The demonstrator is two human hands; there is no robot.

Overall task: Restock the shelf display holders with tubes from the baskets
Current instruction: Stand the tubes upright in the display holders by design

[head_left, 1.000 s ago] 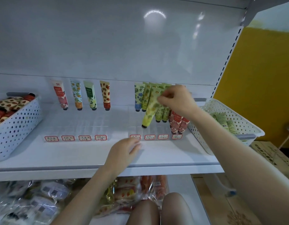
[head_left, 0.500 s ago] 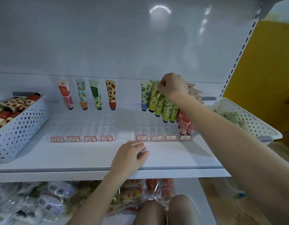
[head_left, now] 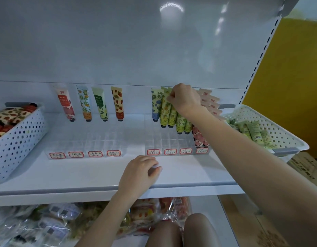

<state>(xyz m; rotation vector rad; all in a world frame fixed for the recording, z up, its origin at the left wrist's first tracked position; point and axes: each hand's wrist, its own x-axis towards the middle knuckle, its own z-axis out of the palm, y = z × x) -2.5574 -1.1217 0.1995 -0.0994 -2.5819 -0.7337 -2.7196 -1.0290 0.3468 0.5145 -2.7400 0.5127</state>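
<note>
My right hand [head_left: 185, 99] pinches the top of a yellow-green tube [head_left: 165, 110] that stands upright in the right clear holder [head_left: 179, 148], beside a blue floral tube [head_left: 156, 106] and more yellow-green tubes. Pink tubes [head_left: 208, 102] fill the holder's right column, partly hidden by my forearm. My left hand [head_left: 140, 172] rests on the shelf [head_left: 83, 173] in front of the holder, fingers curled, nothing in it. The left clear holder [head_left: 84, 152] has single tubes standing along its back row. A white basket [head_left: 271, 129] at the right holds green tubes.
A white perforated basket [head_left: 17, 139] with red and strawberry-print tubes sits at the shelf's left end. Bagged goods [head_left: 47, 223] lie on the lower shelf. My knees [head_left: 179, 230] show at the bottom. A cardboard box [head_left: 307, 166] stands at the right by a yellow wall.
My right hand carried the tilted yellow-green tube up and back and stood it upright in the right holder. My left hand stayed on the shelf front.
</note>
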